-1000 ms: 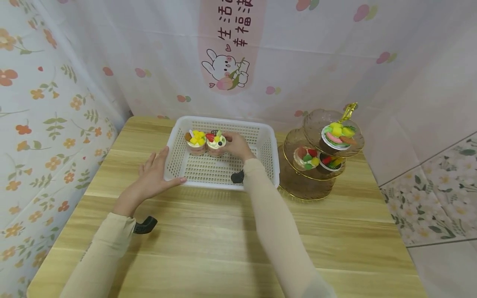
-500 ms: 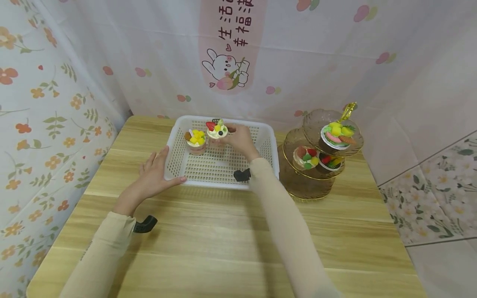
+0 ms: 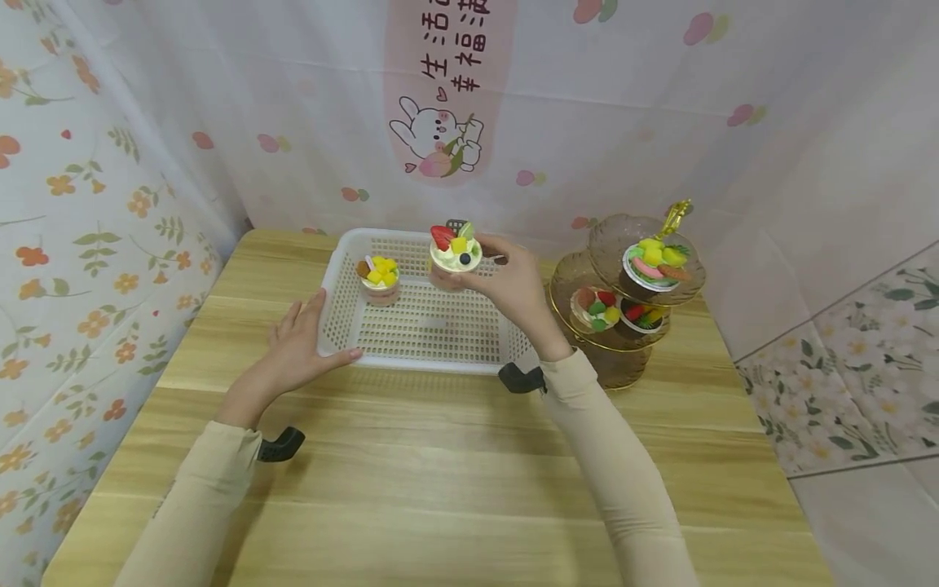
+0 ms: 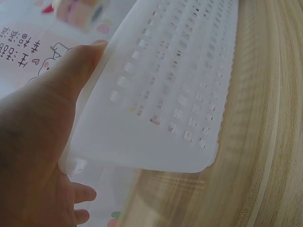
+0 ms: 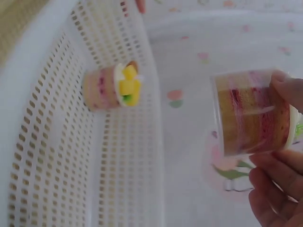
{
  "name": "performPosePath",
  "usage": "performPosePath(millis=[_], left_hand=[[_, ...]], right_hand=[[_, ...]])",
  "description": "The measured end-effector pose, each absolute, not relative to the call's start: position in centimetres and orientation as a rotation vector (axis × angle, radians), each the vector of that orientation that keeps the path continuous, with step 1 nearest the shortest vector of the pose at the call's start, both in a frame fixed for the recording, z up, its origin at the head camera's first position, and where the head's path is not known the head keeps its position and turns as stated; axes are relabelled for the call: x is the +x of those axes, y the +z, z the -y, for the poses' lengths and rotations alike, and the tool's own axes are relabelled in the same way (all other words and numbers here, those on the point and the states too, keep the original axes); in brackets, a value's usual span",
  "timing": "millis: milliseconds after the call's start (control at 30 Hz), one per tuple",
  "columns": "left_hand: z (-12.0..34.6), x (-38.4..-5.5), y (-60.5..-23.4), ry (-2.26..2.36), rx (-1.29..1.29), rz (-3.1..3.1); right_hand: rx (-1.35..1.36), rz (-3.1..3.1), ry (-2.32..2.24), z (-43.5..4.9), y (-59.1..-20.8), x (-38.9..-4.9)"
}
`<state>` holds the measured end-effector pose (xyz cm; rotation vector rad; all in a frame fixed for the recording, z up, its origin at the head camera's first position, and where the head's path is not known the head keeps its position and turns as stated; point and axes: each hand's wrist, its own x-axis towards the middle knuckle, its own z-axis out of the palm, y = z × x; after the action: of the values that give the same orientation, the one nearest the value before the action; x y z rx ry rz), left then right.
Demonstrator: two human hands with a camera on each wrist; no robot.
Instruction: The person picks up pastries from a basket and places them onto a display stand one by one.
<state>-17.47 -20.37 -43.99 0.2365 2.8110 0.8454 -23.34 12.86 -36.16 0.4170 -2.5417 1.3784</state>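
Note:
My right hand [image 3: 519, 285] grips a dessert cup [image 3: 450, 269] by its side, above the white basket [image 3: 425, 364]. The cup is clear-walled, with layered cake and a cream top bearing strawberry, yellow cubes and a blueberry. In the right wrist view, the thumb and fingers hold the cup [image 5: 251, 116] near its topped end. A second cup with yellow cubes [image 3: 380, 285] stands inside the basket on the left. My left hand [image 3: 297, 338] rests at the basket's front left corner, fingers spread. In the left wrist view its thumb [image 4: 87, 59] lies along the rim.
To the right of the basket stands a tiered brown stand [image 3: 612, 359] with gold edges. One dessert cup [image 3: 650, 269] sits on its top tier and two more are lower. A patterned curtain [image 3: 293, 98] hangs behind the wooden table [image 3: 411, 481].
My right hand has lifted the strawberry-topped cup from beside the yellow-topped one and moved it up and to the right. The left hand has stayed at the basket corner.

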Motion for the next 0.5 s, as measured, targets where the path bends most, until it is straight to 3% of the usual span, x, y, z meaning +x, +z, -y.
performPosePath(millis=[500], left_hand=[[20.3,-17.3,-43.8,0.842,0.230,-2.809]], right_hand=[[0.133,2.422,1.273,-22.1,-35.5,-13.5]])
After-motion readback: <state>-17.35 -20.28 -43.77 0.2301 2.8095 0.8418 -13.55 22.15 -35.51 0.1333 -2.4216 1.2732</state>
